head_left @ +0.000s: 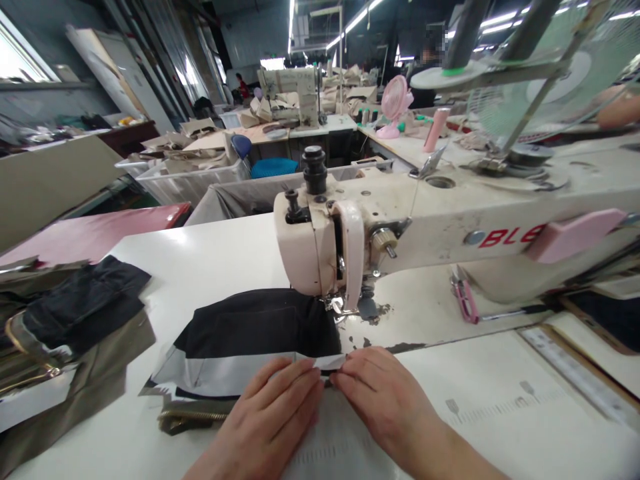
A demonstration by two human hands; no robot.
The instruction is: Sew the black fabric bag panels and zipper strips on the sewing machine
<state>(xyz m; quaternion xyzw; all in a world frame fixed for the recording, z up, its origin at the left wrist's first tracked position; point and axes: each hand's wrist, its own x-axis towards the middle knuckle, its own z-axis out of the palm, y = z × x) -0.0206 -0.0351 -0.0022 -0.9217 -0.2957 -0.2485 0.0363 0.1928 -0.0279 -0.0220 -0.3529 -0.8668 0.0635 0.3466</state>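
A black fabric piece (245, 330) with a pale grey-white strip (220, 375) along its near edge lies on the white table, partly under the sewing machine head (315, 257). My left hand (277, 410) has its fingers pressed together on the near edge of this piece. Close beside it, my right hand (383, 393) pinches the right end of the pale strip. Both sets of fingertips nearly meet, just in front of the presser foot (340, 305). Under the fabric's left part, olive cloth with a brass zipper (195, 419) sticks out. Both thumbs are largely hidden.
Olive and black fabric pieces (85, 313) with a zipper are piled at the left. Pink-handled thread snips (465, 300) and a pen (520, 311) lie right of the needle. Behind stand fabric-filled bins (195, 177), a blue chair (274, 167) and a pink fan (395, 100).
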